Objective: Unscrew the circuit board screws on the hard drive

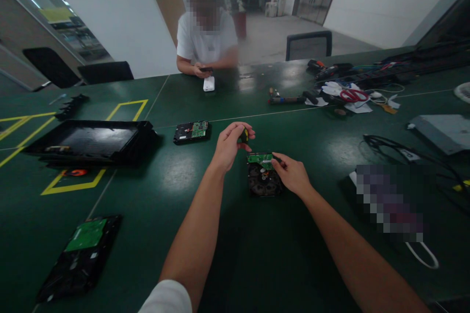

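Lying outside tray [121, 157], hard drive [262, 182] touches right hand [293, 176]; left hand [228, 145] grips screwdriver [244, 135].

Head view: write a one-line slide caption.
Left hand holds a yellow-black tool over a hard drive touched by the right hand, on a green table.

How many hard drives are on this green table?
3 hard drives: one at the centre under the right hand, one behind it to the left, one at the near left. More may hide in the far clutter.

smooth green table [227, 254], glossy circuit board [260, 158]
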Available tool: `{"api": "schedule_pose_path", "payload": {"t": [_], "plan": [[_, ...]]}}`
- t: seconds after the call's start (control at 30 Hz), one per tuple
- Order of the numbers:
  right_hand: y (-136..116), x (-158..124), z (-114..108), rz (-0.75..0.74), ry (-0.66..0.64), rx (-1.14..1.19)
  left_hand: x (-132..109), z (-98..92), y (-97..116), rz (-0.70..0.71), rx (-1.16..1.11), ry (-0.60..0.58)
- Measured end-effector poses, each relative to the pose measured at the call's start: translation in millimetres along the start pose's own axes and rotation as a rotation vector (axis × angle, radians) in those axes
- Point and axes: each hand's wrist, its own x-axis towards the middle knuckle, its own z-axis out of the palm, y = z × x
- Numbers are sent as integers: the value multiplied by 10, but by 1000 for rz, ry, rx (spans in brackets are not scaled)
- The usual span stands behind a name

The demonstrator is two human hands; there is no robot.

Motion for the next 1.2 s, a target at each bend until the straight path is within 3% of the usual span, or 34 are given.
{"api": "schedule_pose_path", "payload": {"t": [0.2, 0.33, 0.63, 0.97, 1.2], "plan": [[0, -5, -7, 4, -8, 14, 19, -39, -41, 61, 191, 100], [-5, -9, -6, 14, -11, 28, 22, -65, -47, 61, 235, 89], [-3, -3, 7, 15, -5, 44, -5, -25, -3, 38, 84, 42], [-18, -4, -13, 13, -8, 37, 23, -115, 5, 45, 153, 64], [-21, -3, 0, 26, 2, 35, 9, -83, 16, -39, -34, 36]]}}
